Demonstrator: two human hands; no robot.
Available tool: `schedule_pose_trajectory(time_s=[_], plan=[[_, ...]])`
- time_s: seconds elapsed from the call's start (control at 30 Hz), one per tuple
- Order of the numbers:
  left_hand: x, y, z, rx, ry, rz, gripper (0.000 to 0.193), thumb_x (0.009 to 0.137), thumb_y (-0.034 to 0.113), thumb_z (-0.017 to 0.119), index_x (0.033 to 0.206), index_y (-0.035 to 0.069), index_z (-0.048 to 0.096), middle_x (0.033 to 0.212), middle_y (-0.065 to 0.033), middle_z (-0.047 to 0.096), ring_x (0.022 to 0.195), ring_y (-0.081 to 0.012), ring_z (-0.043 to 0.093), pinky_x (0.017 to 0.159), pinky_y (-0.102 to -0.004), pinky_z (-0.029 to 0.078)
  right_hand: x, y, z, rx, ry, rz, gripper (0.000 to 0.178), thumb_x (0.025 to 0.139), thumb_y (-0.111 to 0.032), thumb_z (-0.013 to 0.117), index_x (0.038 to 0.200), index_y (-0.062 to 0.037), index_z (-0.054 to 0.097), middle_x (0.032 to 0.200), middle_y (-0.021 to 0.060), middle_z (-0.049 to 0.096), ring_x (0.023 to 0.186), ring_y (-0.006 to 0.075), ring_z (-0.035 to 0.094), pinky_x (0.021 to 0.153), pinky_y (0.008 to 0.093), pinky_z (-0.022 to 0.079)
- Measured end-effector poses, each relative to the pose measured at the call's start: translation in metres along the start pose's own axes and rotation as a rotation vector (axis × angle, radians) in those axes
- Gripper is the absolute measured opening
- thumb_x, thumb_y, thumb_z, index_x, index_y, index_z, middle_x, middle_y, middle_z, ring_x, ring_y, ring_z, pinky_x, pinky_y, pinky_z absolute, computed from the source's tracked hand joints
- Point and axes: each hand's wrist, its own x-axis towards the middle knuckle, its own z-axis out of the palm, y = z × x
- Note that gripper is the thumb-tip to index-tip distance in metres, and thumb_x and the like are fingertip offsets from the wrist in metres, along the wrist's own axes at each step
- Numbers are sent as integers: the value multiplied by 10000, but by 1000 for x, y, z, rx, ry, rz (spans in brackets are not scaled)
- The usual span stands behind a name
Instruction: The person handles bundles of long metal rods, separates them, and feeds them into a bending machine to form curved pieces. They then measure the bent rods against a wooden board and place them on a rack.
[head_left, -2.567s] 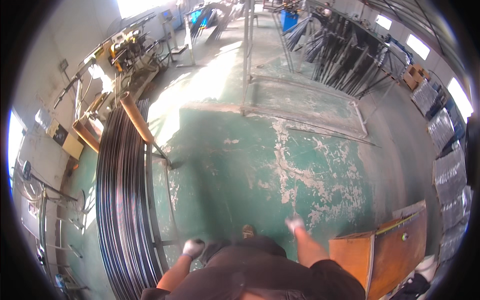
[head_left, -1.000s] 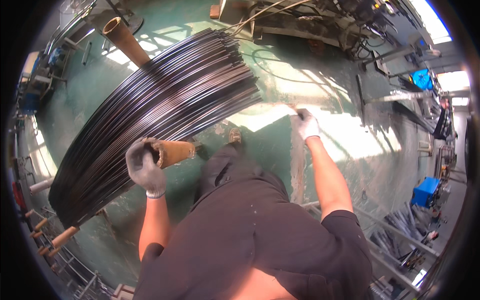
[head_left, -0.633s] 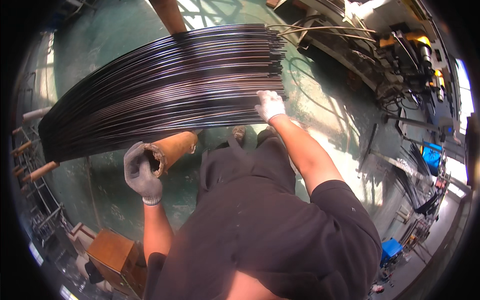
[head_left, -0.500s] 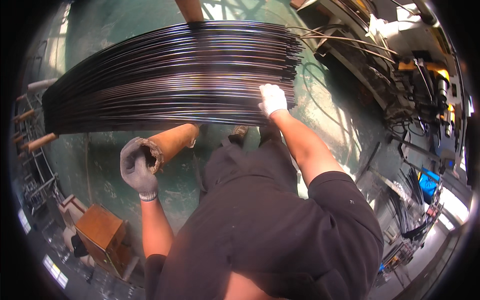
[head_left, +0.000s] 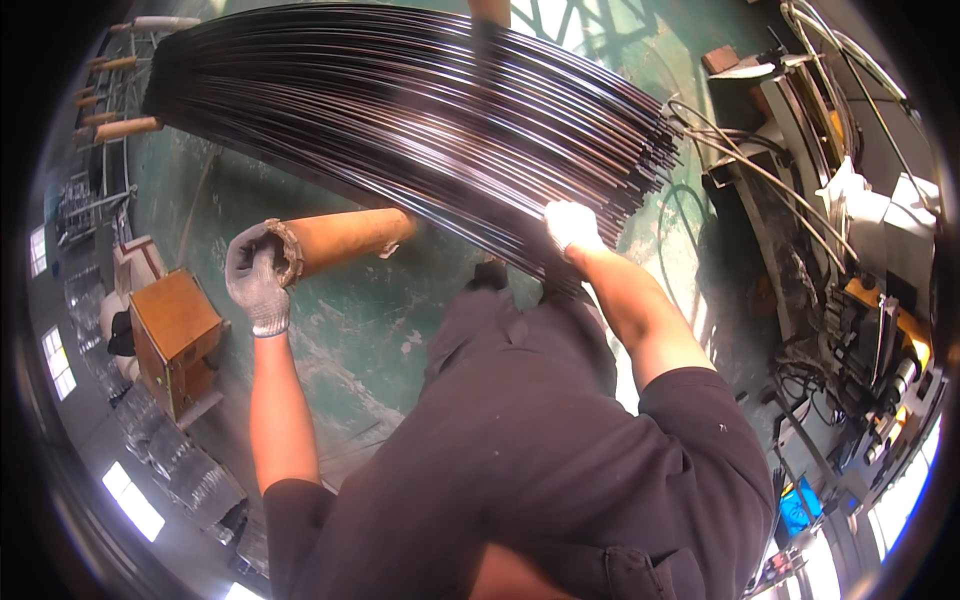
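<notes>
My left hand [head_left: 257, 285] wears a grey glove, and its fingers are curled tight around the top end of a rusty brown post [head_left: 335, 238]. The post leans away from me toward the rods, its far end close under the bundle.

My right hand [head_left: 571, 224], in a white glove, lies against the near edge of the rods [head_left: 420, 110], close to their cut ends. The fingers are pressed down on the rods; whether they are wrapped round any of them I cannot tell, since the glove is washed out by the light.

The rods are a thick bundle of thin dark steel lengths, shiny along their tops. They sweep in a long bow from the upper left across to the right, above the green floor [head_left: 355, 320], and their cut ends fan out just past my right hand. At the far left end of the bundle more posts [head_left: 125, 128] stick out from a rack.

Left of my left arm stands an orange box [head_left: 175, 325] on the floor. On the right, well apart from the rods, is a machine [head_left: 850, 250] with hoses [head_left: 745, 165] that loop off it toward the rod ends. My dark shirt [head_left: 540, 450] fills the lower part of the view.
</notes>
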Motion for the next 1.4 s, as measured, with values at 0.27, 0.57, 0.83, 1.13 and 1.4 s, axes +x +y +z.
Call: schedule_pose_trajectory(time_s=[0.27,0.57,0.83,1.13,1.4], plan=[[-4,4,6,59,90,-13,177,1001,-63,696,1155,-3,759,1115,-73,793,1024,-157,741,965,-313,601,-2,-11,-55,38,-275,-12,405,844,-481,883,984,-101,858,1038,207,821,1013,409,791,924,484,626],[-4,6,12,28,135,16,167,977,-68,708,1117,1,766,1077,-57,780,982,-137,735,915,-305,596,-9,-28,-104,-25,-311,-63,502,899,-549,852,981,-54,855,1006,198,825,963,368,806,869,470,638],[-38,51,39,516,341,448,104,975,30,759,1073,51,787,1087,-125,776,1019,-334,739,976,-433,593,-26,-8,-106,1012,-646,238,287,1029,-259,834,1006,20,773,838,146,801,667,266,774,590,379,641],[-118,72,115,556,223,660,209,797,24,810,926,175,745,1016,14,742,1116,-269,720,1331,-678,225,-52,-40,-134,824,-490,203,316,1007,-275,852,1005,25,754,813,118,783,616,218,729,565,374,606],[-119,53,135,305,111,601,170,840,39,822,972,117,748,994,-61,741,1031,-303,726,1155,-559,472,-94,-84,-180,179,-266,273,826,953,-690,763,1300,60,734,1276,337,762,1248,456,735,1066,501,571]])
